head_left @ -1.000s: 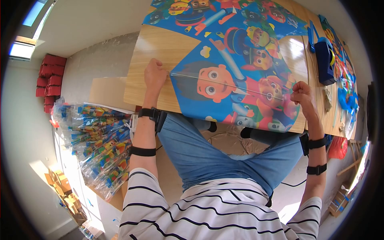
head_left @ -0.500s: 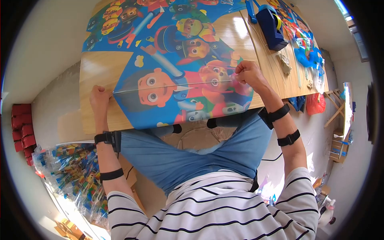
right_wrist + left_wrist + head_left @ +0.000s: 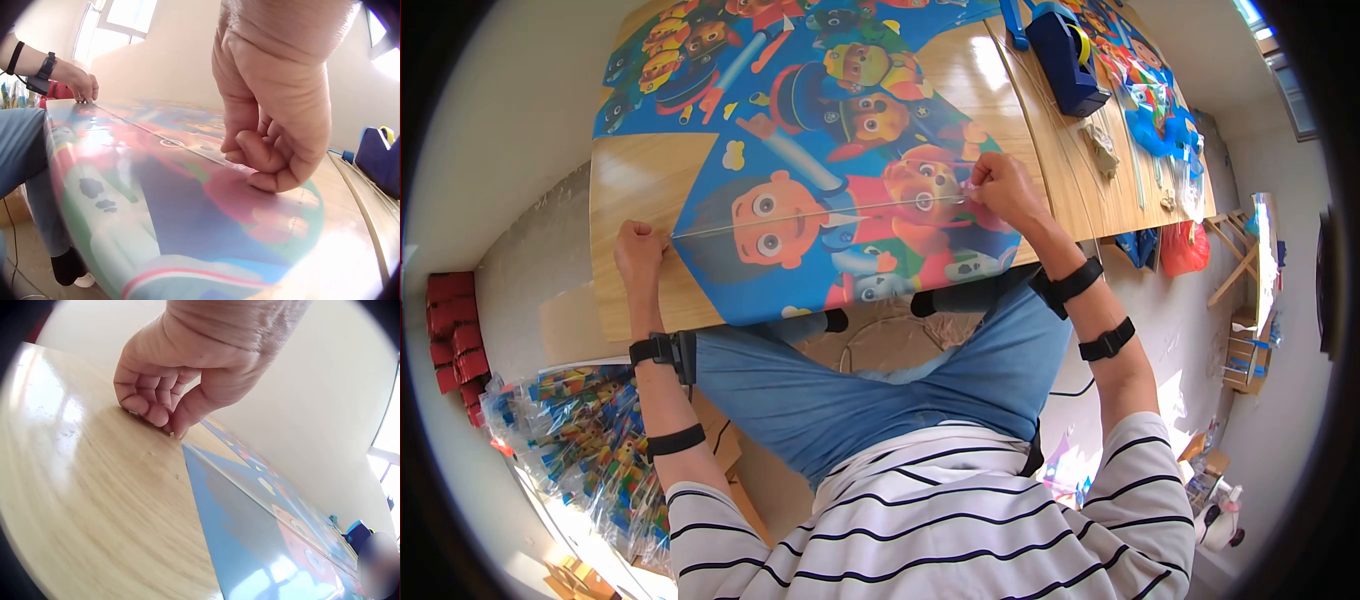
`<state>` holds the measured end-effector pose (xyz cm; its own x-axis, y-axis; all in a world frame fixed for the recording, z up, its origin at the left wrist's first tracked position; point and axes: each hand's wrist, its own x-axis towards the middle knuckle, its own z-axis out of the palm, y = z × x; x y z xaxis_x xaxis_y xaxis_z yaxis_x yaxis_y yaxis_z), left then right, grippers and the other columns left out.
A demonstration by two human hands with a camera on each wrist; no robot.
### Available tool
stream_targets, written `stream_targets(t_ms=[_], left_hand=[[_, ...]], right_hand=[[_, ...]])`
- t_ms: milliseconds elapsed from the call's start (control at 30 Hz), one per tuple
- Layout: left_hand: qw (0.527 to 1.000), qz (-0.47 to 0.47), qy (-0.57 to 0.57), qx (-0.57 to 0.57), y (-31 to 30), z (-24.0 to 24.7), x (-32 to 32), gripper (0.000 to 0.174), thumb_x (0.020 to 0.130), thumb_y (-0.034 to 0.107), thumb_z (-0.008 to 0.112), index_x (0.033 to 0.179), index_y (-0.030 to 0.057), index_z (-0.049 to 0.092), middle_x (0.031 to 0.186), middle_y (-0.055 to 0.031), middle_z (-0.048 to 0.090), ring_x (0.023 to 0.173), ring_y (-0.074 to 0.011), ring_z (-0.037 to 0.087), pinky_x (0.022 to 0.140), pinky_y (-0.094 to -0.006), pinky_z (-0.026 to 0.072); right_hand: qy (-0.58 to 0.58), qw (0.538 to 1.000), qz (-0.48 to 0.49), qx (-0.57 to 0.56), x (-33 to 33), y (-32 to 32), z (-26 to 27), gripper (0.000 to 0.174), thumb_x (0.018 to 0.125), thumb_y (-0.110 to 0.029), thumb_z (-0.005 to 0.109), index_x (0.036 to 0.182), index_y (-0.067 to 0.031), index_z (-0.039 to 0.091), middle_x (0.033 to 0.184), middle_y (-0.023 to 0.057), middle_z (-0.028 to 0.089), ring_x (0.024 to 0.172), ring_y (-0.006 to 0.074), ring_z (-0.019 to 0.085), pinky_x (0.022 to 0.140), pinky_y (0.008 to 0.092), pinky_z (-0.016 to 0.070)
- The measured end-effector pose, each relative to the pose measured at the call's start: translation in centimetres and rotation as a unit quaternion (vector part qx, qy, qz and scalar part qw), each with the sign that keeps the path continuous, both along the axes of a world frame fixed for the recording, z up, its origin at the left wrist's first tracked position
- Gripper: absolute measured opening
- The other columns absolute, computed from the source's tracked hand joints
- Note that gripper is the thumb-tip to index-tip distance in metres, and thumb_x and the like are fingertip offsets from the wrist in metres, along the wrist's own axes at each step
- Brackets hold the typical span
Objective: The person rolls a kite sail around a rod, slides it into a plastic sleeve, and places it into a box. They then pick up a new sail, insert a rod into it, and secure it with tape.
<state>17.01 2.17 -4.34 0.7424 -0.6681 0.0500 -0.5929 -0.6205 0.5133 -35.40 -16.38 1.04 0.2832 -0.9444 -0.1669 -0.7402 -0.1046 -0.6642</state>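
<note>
A kite-shaped plastic sheet printed with cartoon figures lies on the wooden table, its pointed tip to the left. Across its middle runs a thin pale rod. Just off the tip, my left hand pinches with thumb and fingertips low over the wood; a small whitish end shows at the thumb in the left wrist view. My right hand pinches at the rod's other end, above the pink cartoon dog. A small clear bit peeks out by its fingertips in the right wrist view. The fingers hide what else they hold.
A dark blue tape dispenser stands at the table's back right, near several thin rods and a blue plastic bundle. Another part of printed sheet covers the back left. Plastic-wrapped printed pieces are piled at lower left. A red bag hangs right.
The head view has swung, so the table and sheet now appear further left. Both hands keep about the same places at the two ends of the rod.
</note>
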Motion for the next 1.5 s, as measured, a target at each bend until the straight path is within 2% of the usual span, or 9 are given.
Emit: stream_targets(t_ms=[267,367,467,567,767,867,1067,1367,1500], left_hand=[[1.0,-0.015,-0.006,-0.013,0.2,-0.3,0.3,0.023,0.077,-0.003,0.074,0.096,0.0002,0.061,0.071,-0.0058,0.06,0.053,-0.0131,0.056,0.048,-0.0296,0.0447],[0.997,0.042,0.048,0.033,-0.3,1.3,-0.6,0.035,0.067,0.007,0.088,0.093,0.0027,0.065,0.086,-0.0145,0.07,0.078,-0.0284,0.067,0.072,-0.0383,0.0538],[0.998,0.038,0.054,0.026,-0.2,1.3,-0.6,0.035,0.067,0.006,0.088,0.093,0.0028,0.065,0.084,-0.0137,0.07,0.076,-0.0264,0.067,0.07,-0.0377,0.0538],[1.0,-0.006,0.005,-0.005,0.1,-0.1,0.2,0.024,0.077,-0.004,0.075,0.096,-0.0004,0.061,0.072,-0.0053,0.06,0.054,-0.0128,0.056,0.048,-0.0295,0.0445],[1.0,-0.018,0.01,-0.018,0.3,-0.3,0.4,0.024,0.076,-0.004,0.076,0.095,-0.0001,0.062,0.072,-0.0065,0.062,0.055,-0.0137,0.058,0.049,-0.0302,0.0452],[0.999,0.015,0.028,0.009,0.1,0.5,-0.3,0.026,0.07,0.006,0.078,0.091,0.0027,0.064,0.083,-0.0164,0.069,0.08,-0.0332,0.067,0.073,-0.0411,0.0531],[0.998,0.019,-0.022,0.049,-0.2,1.0,-0.7,0.021,0.073,0.009,0.073,0.092,0.0035,0.065,0.087,-0.0203,0.07,0.086,-0.0401,0.068,0.075,-0.0456,0.0528],[1.0,0.026,-0.007,0.013,1.0,2.3,-2.0,0.022,0.071,0.015,0.077,0.084,0.0039,0.065,0.082,-0.018,0.07,0.081,-0.0391,0.067,0.071,-0.0449,0.0531],[1.0,0.022,-0.007,-0.013,1.0,2.1,-1.9,0.025,0.069,0.012,0.083,0.084,0.0015,0.065,0.077,-0.0124,0.069,0.07,-0.026,0.067,0.065,-0.0374,0.0524]], right_hand=[[0.024,0.999,0.01,-0.047,0.6,0.2,-0.3,0.005,0.07,-0.002,0.064,0.073,0.0011,0.061,0.076,0.022,0.066,0.079,0.0415,0.065,0.069,0.0461,0.0502],[0.027,0.998,0.02,-0.061,0.5,0.1,-0.7,0.004,0.071,-0.002,0.063,0.073,0.0013,0.061,0.076,0.0223,0.066,0.08,0.0426,0.064,0.07,0.0478,0.0495],[0.031,0.996,0.026,-0.081,0.6,0.1,-1.0,0.005,0.072,-0.002,0.063,0.073,0.0011,0.06,0.077,0.0228,0.066,0.08,0.0433,0.063,0.07,0.0494,0.0487],[0.051,0.995,0.031,-0.085,0.7,0.0,-1.3,0.006,0.073,-0.003,0.064,0.074,0.0008,0.06,0.077,0.0231,0.065,0.081,0.0433,0.063,0.071,0.0503,0.0484],[0.103,0.989,0.032,-0.097,1.2,0.2,-1.4,0.006,0.074,-0.004,0.066,0.075,0.0003,0.062,0.079,0.0243,0.066,0.083,0.0447,0.065,0.071,0.0517,0.0486],[0.104,0.99,0.032,-0.089,1.1,-0.2,-1.6,0.007,0.074,-0.005,0.067,0.076,-0.0003,0.063,0.08,0.0247,0.067,0.084,0.0456,0.065,0.072,0.0527,0.0489],[0.112,0.989,0.006,-0.1,1.2,-0.4,-2.0,0.009,0.073,-0.006,0.069,0.074,-0.0005,0.063,0.079,0.0249,0.067,0.085,0.0449,0.066,0.072,0.0517,0.0503],[0.11,0.991,-0.01,-0.074,1.2,-0.4,-1.9,0.019,0.072,-0.007,0.078,0.071,-0.0011,0.06,0.075,0.0225,0.065,0.079,0.0424,0.065,0.067,0.05,0.0481],[0.092,0.99,-0.009,-0.11,1.0,-0.2,-2.4,0.02,0.072,-0.006,0.077,0.071,-0.001,0.058,0.075,0.0213,0.065,0.078,0.0409,0.065,0.067,0.0489,0.0475]])
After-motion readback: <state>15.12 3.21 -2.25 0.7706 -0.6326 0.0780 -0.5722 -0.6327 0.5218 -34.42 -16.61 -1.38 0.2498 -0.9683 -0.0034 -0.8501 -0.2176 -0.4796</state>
